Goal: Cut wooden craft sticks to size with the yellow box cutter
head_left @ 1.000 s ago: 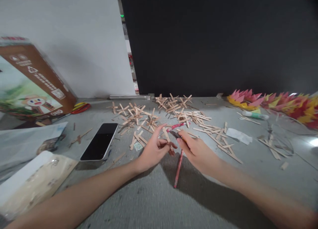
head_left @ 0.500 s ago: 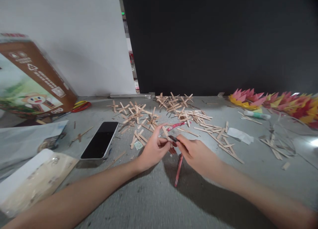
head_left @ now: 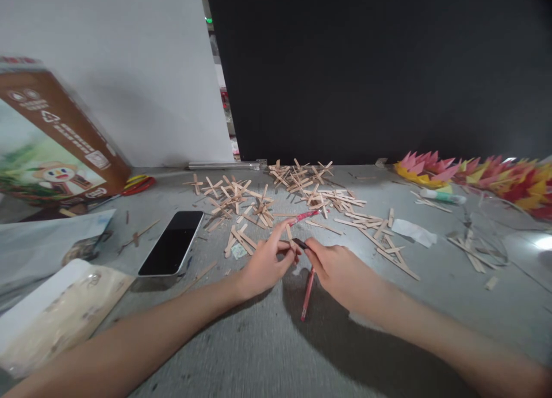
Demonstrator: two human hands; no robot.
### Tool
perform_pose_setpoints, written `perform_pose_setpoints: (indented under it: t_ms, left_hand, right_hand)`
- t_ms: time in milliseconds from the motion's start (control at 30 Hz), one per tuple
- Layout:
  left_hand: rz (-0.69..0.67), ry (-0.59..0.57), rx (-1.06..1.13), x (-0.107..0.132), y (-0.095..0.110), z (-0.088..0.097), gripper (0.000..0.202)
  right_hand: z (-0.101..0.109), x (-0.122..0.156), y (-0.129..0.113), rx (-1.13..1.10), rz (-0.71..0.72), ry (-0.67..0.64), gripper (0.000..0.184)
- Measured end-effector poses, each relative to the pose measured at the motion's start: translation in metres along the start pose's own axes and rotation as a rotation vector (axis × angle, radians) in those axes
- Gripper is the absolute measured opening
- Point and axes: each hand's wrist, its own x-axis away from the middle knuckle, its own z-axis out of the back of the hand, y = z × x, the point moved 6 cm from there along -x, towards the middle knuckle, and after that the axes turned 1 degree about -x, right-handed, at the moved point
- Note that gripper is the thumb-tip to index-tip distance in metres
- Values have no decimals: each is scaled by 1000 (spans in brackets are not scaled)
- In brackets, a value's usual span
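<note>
Head view: the left hand pinches a short wooden stick between thumb and forefinger. It grips low on the stick, so the upper end stands free and tilts toward twelve o'clock. The right hand is closed on a small dark piece whose tip meets the stick near its foot; I cannot tell what the piece is. Both forearms lie low over the grey tabletop, which probably steadies such fine finger work.

A red pen runs out from under the right hand toward six o'clock. A second red pen lies just past the fingers at twelve. A heap of crossed sticks spreads from eleven to one o'clock, near the hands. A phone lies face up at nine o'clock and a printed box leans at ten. Paper flowers line the back edge at two, well apart from the hands.
</note>
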Motion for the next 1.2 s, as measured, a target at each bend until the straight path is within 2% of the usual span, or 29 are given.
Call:
perform_pose_setpoints:
  t_ms: [300, 467, 633, 800, 967, 1100, 1200]
  left_hand:
    - [-1, -31, 9, -1, -1, -3, 59]
    - [-8, -29, -74, -1, 1, -1, 58]
    - [-3, -56, 43, -1, 0, -3, 57]
    - [-3, -42, -74, 0, 0, -2, 59]
    - [-2, -56, 58, 0, 1, -3, 57]
    - [-18, -63, -36, 1, 1, -3, 61]
    - [-29, -80, -2, 0, 3, -3, 61]
  right_hand:
    - [-5, 3, -9, 136, 25, 0, 24]
    - [-2, 2, -9, 88, -2, 1, 25]
    - [1, 3, -10, 70, 27, 13, 25]
    - [3, 4, -13, 88, 28, 6, 24]
    - [-2, 5, -13, 110, 32, -25, 23]
    - [-4, 7, -12, 118, 45, -6, 25]
    - [-1, 7, -12, 58, 34, 5, 25]
